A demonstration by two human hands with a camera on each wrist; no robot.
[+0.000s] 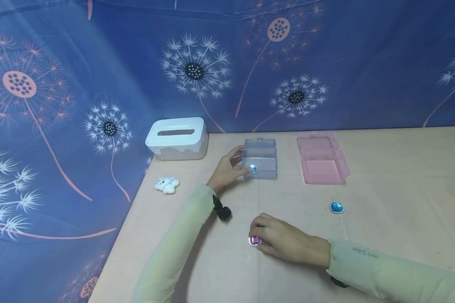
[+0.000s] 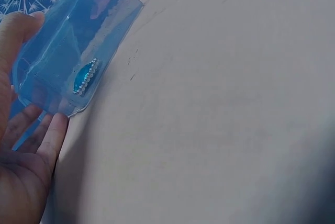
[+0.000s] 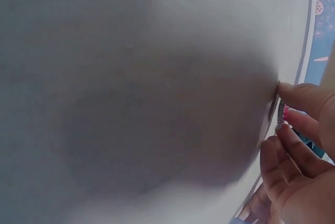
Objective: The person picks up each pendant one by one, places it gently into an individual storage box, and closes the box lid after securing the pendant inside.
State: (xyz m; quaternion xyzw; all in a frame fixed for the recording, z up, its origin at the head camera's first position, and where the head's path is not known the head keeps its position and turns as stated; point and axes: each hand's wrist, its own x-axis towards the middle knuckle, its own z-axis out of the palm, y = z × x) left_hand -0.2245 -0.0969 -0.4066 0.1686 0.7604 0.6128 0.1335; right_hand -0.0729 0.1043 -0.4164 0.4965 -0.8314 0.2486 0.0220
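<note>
Head view: right hand (image 1: 288, 242), fingers curled in tight pinch, has pink gem (image 1: 255, 240) at fingertips, low near worktop (image 1: 235, 273). Left hand (image 1: 227, 170), fingers and thumb parted to box's width, grips 9 o'clock end of blue box (image 1: 267, 173), at 12 o'clock from pink gem; blue gem (image 1: 253, 169) inside. Heart gem (image 1: 336, 207) at 2 o'clock. Likely best: pinch pink gem by edges, lift level, brace box lightly; hard squeeze could flip gem or tilt box.
</note>
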